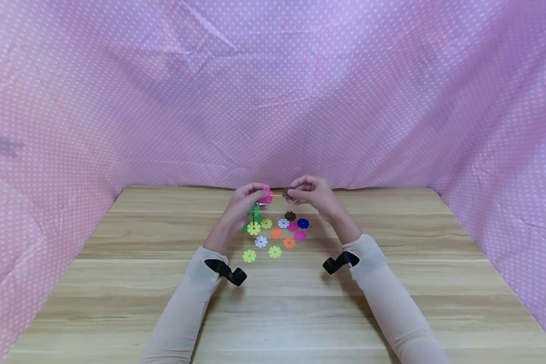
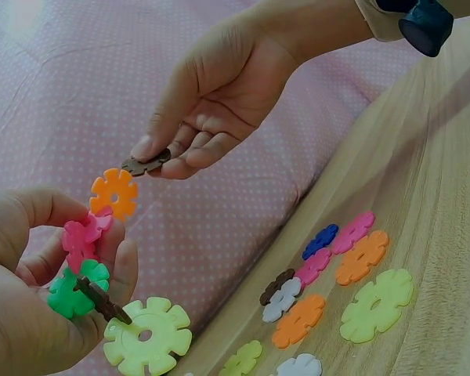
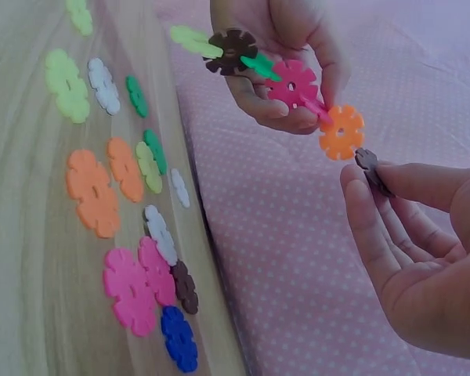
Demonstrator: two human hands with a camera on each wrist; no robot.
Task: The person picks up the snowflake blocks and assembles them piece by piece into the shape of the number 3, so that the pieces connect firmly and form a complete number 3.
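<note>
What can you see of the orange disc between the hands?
The orange disc is flat, plastic-looking and flower-shaped, with a notched rim and small central hole. Held aloft in the chain of discs that the left hand holds, it joins a pink disc at its rim. Its opposite edge appears to touch the brown disc pinched by the right hand; whether they interlock, I cannot tell.

White disc (image 2: 299,366) cropped at left wrist view's five o'clock, left hand (image 2: 16,309) cut off there at eight o'clock
</note>
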